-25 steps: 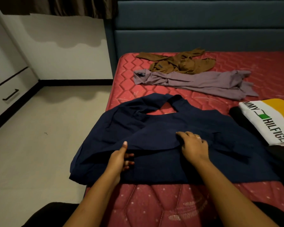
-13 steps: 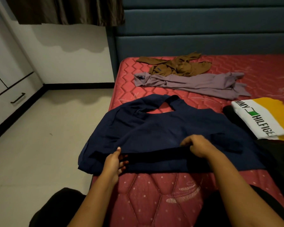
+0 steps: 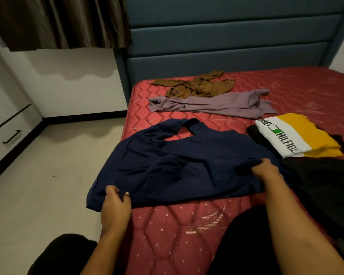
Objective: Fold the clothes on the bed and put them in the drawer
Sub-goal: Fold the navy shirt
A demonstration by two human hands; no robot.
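**A:** Where is the navy shirt (image 3: 187,165) lying?

**B:** It is lying spread flat across the near left part of the bed (image 3: 187,235), with its rounded neck opening facing the headboard (image 3: 226,36). The cloth is looking thin, matte and softly creased, and its left edge is hanging over the mattress side.

**A:** What are the hands doing?

**B:** The left hand (image 3: 115,205) is pinching the near left hem between thumb and curled fingers. The right hand (image 3: 265,169) is gripping a bunched ridge of fabric at the shirt's right side, with its fingers curled over it.

**A:** And the mattress under it?

**B:** It is showing a red quilted surface, stitched in hexagons and dotted with pale specks.

**A:** What else is sitting there?

**B:** A crumpled brown garment (image 3: 197,86) and a long, twisted mauve garment (image 3: 216,105) are lying near the padded blue headboard. A folded white and yellow shirt (image 3: 298,135), a neat rectangle with printed letters, is resting on a black garment (image 3: 326,185) just beside the right hand.

**A:** And the drawer (image 3: 10,135)?

**B:** It is sitting closed at the left, across the pale floor, smooth and white with a dark bar handle.
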